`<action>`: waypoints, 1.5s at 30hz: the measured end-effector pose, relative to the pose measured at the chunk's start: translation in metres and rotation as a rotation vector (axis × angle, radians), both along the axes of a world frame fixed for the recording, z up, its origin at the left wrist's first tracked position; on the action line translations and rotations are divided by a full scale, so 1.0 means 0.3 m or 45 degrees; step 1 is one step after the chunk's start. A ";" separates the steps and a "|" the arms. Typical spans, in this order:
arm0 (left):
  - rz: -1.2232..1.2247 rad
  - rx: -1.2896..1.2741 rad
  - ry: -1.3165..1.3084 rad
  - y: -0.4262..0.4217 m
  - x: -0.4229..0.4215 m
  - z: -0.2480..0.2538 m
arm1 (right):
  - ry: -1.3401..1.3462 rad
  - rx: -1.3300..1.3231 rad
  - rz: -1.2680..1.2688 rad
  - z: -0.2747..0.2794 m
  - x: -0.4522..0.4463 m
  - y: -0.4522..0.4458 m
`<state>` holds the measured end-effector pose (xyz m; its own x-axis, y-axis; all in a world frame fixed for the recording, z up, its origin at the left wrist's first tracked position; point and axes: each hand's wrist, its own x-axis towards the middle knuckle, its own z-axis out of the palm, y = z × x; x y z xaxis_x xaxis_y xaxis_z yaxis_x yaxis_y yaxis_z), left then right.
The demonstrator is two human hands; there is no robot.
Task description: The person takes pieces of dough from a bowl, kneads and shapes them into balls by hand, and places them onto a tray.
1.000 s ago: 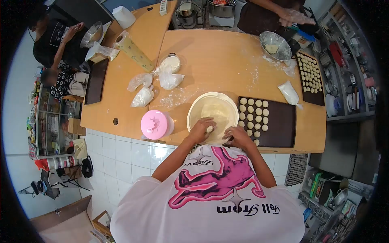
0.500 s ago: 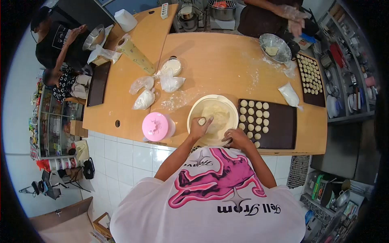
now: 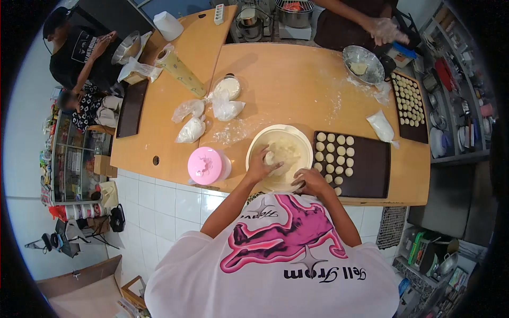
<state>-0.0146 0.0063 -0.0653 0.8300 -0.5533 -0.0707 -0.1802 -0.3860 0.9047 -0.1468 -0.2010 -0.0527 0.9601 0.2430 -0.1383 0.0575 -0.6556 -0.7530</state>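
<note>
Head view, left hand (image 3: 259, 167): we curl around dough (image 3: 269, 158) inside the bowl (image 3: 282, 127), probably containing mess.
Right hand (image 3: 314, 182): at its near-right rim, likely steadying; we can't tell whether clamped.

Both forearms reach forward from the body and angle inward. The left grip (image 3: 262, 165) is curled, its thumb spread toward the right grip (image 3: 311, 182), whose fingers bend inward; the two are near but apart.

"Fell From" and partial "Heav" on the white shirt (image 3: 212, 275), small lettering on the black shirt (image 3: 62, 66) illegible
</note>
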 end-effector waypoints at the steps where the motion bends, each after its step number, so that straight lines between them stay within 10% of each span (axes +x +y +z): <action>1: -0.002 0.063 0.020 -0.004 0.002 0.003 | 0.055 0.022 -0.028 0.001 0.002 0.002; 11: -0.135 0.172 -0.507 0.008 -0.028 -0.065 | -0.023 -0.013 -0.017 -0.021 -0.005 0.003; 17: 0.036 -0.339 0.272 -0.023 -0.059 0.068 | 0.220 0.036 -0.081 -0.014 -0.001 0.005; 32: 0.440 -0.170 0.201 -0.034 -0.058 -0.044 | 0.074 0.073 -0.080 -0.061 -0.013 -0.004; 45: 0.066 -0.183 0.409 -0.011 -0.029 0.009 | 0.164 0.054 -0.067 -0.018 -0.007 -0.006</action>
